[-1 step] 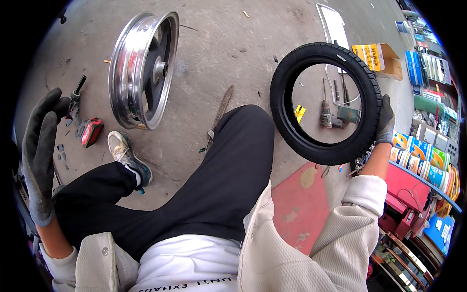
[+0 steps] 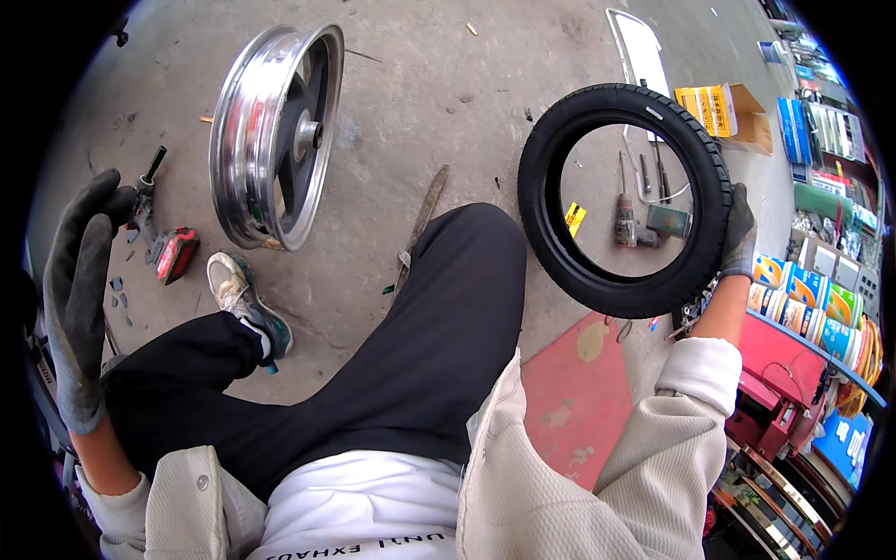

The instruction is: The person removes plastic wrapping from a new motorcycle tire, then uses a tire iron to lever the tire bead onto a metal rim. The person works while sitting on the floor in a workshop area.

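My right hand [image 2: 739, 231], in a dark grey glove, grips the right edge of a black tyre [image 2: 546, 245]. Its fingers are partly hidden by the tread. The tyre has no rim in it, and tools show through its opening. My left hand [image 2: 82, 280], also gloved, is raised at the far left with fingers stretched and thumb apart, holding nothing. Closest to that hand is a cordless power tool [image 2: 143, 207] with a red battery [image 2: 175, 255] on the floor. A silver wheel rim [image 2: 250, 140] with black spokes stands upright beyond my shoe.
A long flat metal bar [image 2: 429, 210] lies beside my knee. Seen through the tyre are a second power tool [image 2: 625, 222] and a yellow packet [image 2: 575, 219]. An opened yellow carton [image 2: 714, 110] sits behind the tyre, a red mat [image 2: 579, 401] below it. Crowded shelves [image 2: 831, 252] line the right.
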Available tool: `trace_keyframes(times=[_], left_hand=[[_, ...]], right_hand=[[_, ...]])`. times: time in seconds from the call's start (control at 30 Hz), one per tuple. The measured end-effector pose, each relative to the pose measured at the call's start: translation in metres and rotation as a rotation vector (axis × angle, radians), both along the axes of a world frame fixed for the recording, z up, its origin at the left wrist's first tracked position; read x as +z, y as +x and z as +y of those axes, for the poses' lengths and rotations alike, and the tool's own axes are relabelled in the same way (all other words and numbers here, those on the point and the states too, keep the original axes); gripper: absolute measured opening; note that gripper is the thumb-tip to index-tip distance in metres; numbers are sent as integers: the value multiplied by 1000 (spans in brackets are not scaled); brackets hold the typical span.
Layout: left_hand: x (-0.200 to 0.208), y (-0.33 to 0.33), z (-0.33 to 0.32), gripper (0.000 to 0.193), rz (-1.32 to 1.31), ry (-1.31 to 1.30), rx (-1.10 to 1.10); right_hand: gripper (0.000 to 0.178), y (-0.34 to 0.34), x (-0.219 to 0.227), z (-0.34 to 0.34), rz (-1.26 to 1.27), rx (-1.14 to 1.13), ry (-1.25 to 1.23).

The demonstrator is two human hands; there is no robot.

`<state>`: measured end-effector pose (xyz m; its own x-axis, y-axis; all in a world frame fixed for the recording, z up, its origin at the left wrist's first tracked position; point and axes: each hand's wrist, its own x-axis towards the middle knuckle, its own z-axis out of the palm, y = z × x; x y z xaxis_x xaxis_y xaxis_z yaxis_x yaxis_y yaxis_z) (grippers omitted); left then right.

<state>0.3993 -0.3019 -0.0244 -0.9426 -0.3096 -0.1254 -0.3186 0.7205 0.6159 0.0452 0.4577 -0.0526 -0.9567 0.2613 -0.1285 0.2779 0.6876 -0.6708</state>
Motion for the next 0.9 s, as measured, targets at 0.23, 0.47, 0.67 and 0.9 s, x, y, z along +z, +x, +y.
trace_keyframes(times=[0.23,0.47,0.67,0.9], left_hand=[[4,-11,14,44,-9,101,37],[-5,-11,17,44,-28,207,85],[11,-16,21,43,-41,228,91],[-9,-12,30,44,-20,312,110]], right_hand=[[47,-3,-10,19,70,199,313],[54,-15,-22,49,285,358,708],[43,1,-26,1,73,179,510],[80,6,-11,4,275,230,559]])
